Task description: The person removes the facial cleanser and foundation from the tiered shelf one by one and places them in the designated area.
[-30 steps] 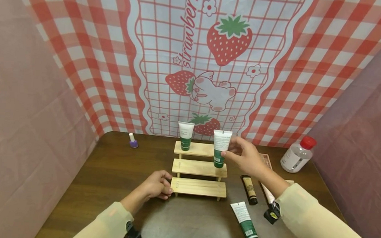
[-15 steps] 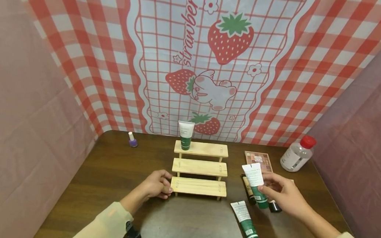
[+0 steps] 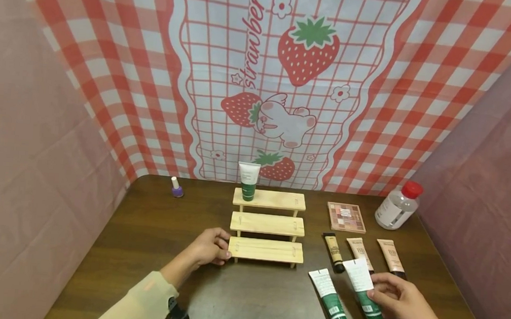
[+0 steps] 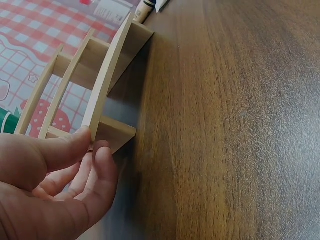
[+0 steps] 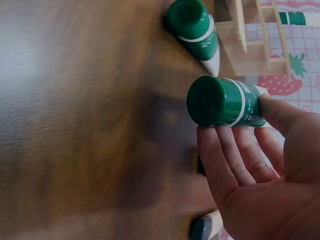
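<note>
My left hand [image 3: 210, 248] pinches the left end of the lowest step of a three-tier wooden display stand [image 3: 267, 250], thumb above and fingertips below in the left wrist view. My right hand [image 3: 401, 300] holds a white-and-green squeeze tube [image 3: 364, 290] between thumb and fingers. Its green cap [image 5: 205, 101] faces the right wrist camera, and the tube hangs just over the table. A similar tube [image 3: 329, 299] lies beside it on the left. On the stand's top step, at the left, a smaller white-and-green tube [image 3: 248, 181] stands upright on its cap.
Beyond the right hand lie a small gold tube with a black cap [image 3: 333, 252] and two beige tubes, one partly hidden [image 3: 358, 250], the other farther right [image 3: 391, 257]. Behind are an eyeshadow palette [image 3: 346, 217] and a red-capped bottle [image 3: 398, 206]. Purple nail polish [image 3: 177, 187] stands back left.
My right hand has carried the tube from above the stand's right side to the front right, low beside the lying tube. My left hand stays on the stand.
</note>
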A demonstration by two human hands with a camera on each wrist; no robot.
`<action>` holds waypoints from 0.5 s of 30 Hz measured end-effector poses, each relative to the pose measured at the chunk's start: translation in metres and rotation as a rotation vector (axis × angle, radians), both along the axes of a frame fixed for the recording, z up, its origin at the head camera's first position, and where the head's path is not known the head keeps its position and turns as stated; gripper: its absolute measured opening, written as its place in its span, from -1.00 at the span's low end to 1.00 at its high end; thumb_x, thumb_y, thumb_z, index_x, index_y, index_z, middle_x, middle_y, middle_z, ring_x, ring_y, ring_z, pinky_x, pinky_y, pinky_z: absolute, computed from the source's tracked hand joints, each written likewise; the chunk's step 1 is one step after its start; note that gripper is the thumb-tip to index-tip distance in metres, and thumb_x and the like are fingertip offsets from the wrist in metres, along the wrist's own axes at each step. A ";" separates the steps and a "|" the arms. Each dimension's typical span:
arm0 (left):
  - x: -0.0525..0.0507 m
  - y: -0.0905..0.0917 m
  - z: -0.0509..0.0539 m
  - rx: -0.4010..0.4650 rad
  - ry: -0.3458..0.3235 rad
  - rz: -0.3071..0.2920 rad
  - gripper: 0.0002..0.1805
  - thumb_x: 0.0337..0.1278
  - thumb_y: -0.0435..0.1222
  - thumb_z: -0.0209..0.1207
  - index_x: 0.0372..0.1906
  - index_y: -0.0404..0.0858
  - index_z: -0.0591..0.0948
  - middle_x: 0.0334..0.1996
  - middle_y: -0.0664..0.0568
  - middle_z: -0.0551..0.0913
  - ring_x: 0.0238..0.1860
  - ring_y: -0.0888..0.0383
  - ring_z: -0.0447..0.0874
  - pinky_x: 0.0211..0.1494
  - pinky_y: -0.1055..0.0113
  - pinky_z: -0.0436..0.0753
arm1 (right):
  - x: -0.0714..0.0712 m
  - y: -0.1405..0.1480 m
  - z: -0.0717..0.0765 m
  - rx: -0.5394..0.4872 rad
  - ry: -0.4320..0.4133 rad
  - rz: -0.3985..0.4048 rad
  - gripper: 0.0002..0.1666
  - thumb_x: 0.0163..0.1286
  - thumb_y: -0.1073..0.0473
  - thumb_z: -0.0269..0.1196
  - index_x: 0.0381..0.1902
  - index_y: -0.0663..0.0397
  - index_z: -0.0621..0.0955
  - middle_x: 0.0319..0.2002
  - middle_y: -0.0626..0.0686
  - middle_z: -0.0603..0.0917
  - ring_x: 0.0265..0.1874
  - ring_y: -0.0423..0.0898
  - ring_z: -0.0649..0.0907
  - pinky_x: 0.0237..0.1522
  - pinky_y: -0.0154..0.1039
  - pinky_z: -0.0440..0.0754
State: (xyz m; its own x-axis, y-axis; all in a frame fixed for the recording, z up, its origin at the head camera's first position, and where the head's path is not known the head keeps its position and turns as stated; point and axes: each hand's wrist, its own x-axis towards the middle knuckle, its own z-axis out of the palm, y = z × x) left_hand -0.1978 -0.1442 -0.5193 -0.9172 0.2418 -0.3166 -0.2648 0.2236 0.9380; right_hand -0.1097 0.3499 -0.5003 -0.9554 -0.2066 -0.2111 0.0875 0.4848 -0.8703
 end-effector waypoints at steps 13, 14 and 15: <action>0.000 0.001 -0.001 -0.023 0.006 0.008 -0.52 0.03 -0.69 0.32 0.08 -0.52 0.47 -0.29 -0.19 0.57 -0.45 0.08 0.63 -0.43 0.27 0.74 | 0.014 0.013 -0.026 -0.002 -0.151 -0.015 -0.38 0.43 0.11 0.34 0.25 0.47 0.48 -0.17 0.15 0.77 -0.36 -0.16 0.70 -0.44 -0.08 0.79; 0.000 0.001 -0.001 -0.025 0.005 0.009 -0.52 0.03 -0.69 0.32 0.09 -0.52 0.47 -0.29 -0.19 0.57 -0.45 0.08 0.63 -0.43 0.26 0.74 | 0.014 0.013 -0.026 0.004 -0.151 -0.018 -0.39 0.43 0.11 0.35 0.24 0.46 0.49 -0.17 0.16 0.77 -0.37 -0.16 0.69 -0.46 -0.08 0.79; 0.000 0.001 -0.001 -0.027 0.005 0.010 -0.52 0.03 -0.69 0.32 0.09 -0.52 0.47 -0.29 -0.19 0.57 -0.45 0.08 0.63 -0.43 0.26 0.75 | 0.014 0.013 -0.027 0.010 -0.151 -0.021 -0.39 0.43 0.11 0.35 0.24 0.45 0.50 -0.17 0.15 0.77 -0.38 -0.16 0.68 -0.47 -0.08 0.78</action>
